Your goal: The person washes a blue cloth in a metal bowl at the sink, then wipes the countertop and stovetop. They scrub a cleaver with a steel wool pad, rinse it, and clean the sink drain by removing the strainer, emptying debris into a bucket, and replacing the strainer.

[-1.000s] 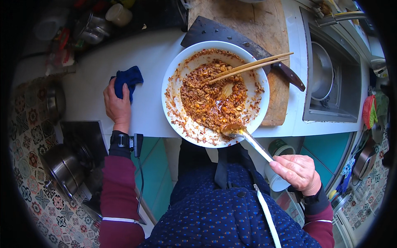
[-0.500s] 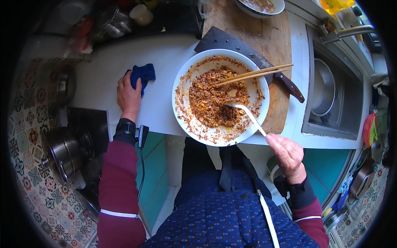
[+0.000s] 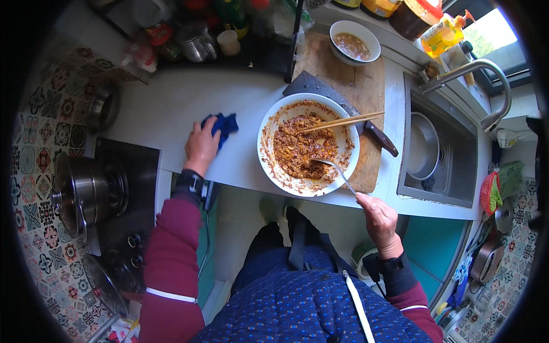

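Note:
My left hand (image 3: 201,147) rests on the counter with its fingers over a crumpled dark blue cloth (image 3: 227,129), gripping its near side. To its right stands a large white bowl (image 3: 266,167) of crumbly reddish-brown mixture (image 3: 302,150), with smears up the inner wall. My right hand (image 3: 380,222) pinches the handle end of a metal spoon (image 3: 342,176), whose head lies in the mixture. Wooden chopsticks (image 3: 346,120) lean across the bowl's right rim. Behind the bowl a cleaver (image 3: 380,137) with a dark handle lies on a wooden cutting board (image 3: 366,91).
A smaller bowl (image 3: 350,55) of liquid sits on the board's far end. At right is a sink (image 3: 466,166) holding a metal basin (image 3: 424,150), under a curved tap (image 3: 490,64). A pot (image 3: 83,188) stands on the stove (image 3: 128,155) at left. Jars and bottles line the back.
The view has pulled back and shifted, showing more of the stove, tap and back shelf. My left hand stays on the cloth, whose folds look different. My right hand still holds the spoon.

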Tool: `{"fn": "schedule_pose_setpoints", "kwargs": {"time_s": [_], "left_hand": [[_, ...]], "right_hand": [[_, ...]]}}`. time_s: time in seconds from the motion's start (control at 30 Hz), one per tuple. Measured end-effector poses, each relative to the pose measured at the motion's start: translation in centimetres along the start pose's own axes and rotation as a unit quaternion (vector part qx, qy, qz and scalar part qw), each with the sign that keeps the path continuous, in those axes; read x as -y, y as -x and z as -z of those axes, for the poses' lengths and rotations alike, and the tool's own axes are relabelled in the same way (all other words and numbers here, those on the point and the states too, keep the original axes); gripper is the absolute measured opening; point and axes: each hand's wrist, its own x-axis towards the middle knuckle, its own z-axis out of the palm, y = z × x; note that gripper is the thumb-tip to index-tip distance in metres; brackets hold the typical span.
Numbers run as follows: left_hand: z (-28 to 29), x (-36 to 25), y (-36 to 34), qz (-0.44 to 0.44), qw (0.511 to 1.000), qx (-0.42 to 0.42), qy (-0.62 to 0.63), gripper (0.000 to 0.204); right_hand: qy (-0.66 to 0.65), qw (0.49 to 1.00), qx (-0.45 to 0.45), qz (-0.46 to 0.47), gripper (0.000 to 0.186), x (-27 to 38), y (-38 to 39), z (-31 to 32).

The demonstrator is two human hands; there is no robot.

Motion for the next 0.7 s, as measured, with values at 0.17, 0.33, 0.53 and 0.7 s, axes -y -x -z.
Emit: {"fn": "schedule_pose_setpoints", "kwargs": {"time_s": [0.17, 0.33, 0.53, 0.7], "left_hand": [[0.6, 0.3, 6.7, -0.117, 0.992, -0.037, 0.032, 0.039], [1.7, 1.1, 8.3, -0.107, 0.993, 0.036, 0.038, 0.040], [4.8, 11.4, -0.3, 0.079, 0.963, -0.237, 0.104, 0.036], [7.2, 26.7, -8.3, 0.312, 0.912, -0.234, 0.127, 0.052]], "right_hand": [[0.036, 0.999, 0.020, -0.014, 0.030, -1.4, -0.3, -1.6], [-0.021, 0.991, -0.001, -0.131, 0.035, -2.3, 1.5, -3.0], [-0.136, 0.899, -0.030, -0.414, 0.037, -3.8, 7.3, -0.7], [-0.010, 0.890, 0.065, -0.452, 0.017, -0.6, 11.7, 1.9]]}}
